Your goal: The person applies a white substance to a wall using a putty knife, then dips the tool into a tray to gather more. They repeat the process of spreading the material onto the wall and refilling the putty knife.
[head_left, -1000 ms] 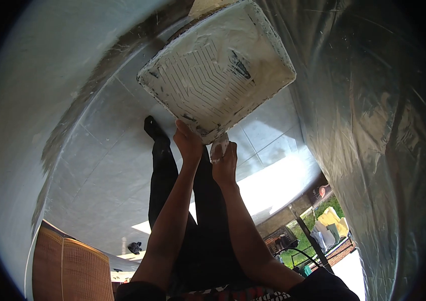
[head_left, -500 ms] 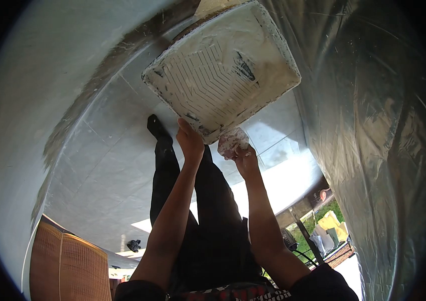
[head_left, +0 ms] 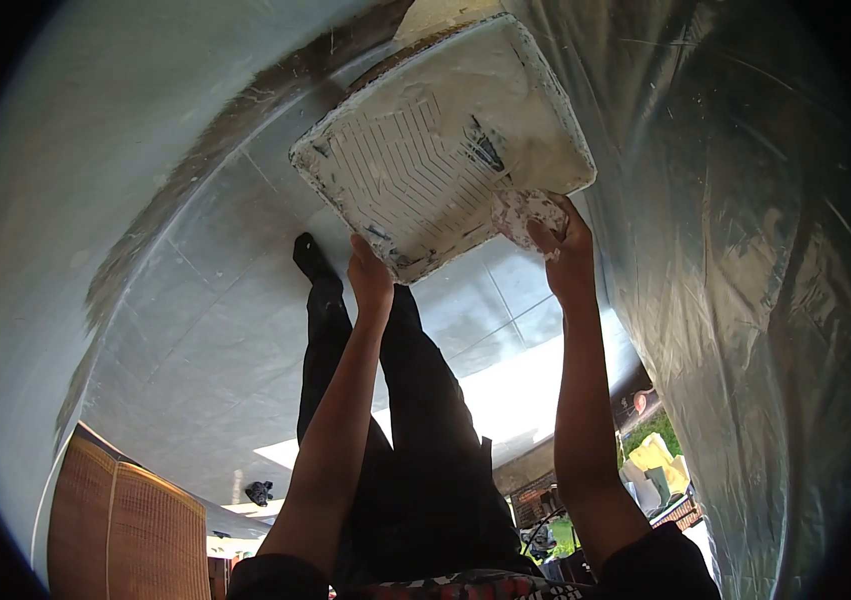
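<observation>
A paint tray (head_left: 425, 150) coated in whitish paint, with a ribbed slope, is out in front of me at a slant. My left hand (head_left: 369, 275) is closed on its near left edge, thumb on top. In my right hand (head_left: 567, 245) is a crumpled, paint-smeared rag (head_left: 525, 217), gripped between thumb and fingers. This rag lies against or just over the tray's near right edge; actual contact is hard to make out. Dark patches show through the paint on the tray floor.
Clear plastic sheeting (head_left: 715, 250) hangs along the right. A pale wall (head_left: 95, 170) curves up the left, above the grey tiled floor (head_left: 205, 350). A brown woven panel (head_left: 130, 520) stands lower left, near a small black object (head_left: 259, 492). Yellow material (head_left: 660, 460) lies outside, lower right.
My right hand has moved up and to the right with the rag, from below the tray's near corner to its right edge. The tray and left hand have shifted only slightly.
</observation>
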`<state>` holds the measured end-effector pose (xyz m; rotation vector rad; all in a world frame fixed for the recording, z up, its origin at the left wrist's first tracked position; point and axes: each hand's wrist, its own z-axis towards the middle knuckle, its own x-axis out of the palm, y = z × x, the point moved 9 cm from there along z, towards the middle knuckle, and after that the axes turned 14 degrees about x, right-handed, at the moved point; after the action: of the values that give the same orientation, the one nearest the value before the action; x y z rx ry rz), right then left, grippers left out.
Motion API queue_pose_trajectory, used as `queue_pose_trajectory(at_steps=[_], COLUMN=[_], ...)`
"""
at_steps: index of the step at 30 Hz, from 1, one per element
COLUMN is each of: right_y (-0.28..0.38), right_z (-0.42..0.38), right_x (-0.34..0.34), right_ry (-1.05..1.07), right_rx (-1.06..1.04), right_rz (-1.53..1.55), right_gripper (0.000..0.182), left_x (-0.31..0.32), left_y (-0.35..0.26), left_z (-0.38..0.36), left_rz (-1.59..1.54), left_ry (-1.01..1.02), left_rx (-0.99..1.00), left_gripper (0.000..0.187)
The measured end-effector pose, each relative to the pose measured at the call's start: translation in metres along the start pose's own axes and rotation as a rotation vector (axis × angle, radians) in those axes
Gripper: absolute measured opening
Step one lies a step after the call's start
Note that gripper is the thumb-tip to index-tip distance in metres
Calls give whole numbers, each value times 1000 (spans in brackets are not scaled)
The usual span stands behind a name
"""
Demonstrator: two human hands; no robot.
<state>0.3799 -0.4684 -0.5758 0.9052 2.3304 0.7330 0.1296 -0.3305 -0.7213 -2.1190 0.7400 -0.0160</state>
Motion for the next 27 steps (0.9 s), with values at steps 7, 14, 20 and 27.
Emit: queue_pose_trajectory(at_steps=[7, 14, 20, 27], right_y=[67, 11, 42, 1], right_z=[63, 19, 54, 21], right_x=[90, 139, 126, 154], right_ry=[-217, -516, -327, -247], right_rx=[-565, -798, -676, -548], right_rz=[-685, -896, -786, -927], right_gripper=[29, 41, 45, 40], left_x=[14, 21, 25, 27], left_y=[29, -4, -6, -13], left_z=[9, 0, 0, 1], left_rz=[-463, -712, -668, -738], left_ry=[0, 3, 3, 49], left_rx=[-153, -203, -178, -177], left_gripper=[62, 60, 59, 58])
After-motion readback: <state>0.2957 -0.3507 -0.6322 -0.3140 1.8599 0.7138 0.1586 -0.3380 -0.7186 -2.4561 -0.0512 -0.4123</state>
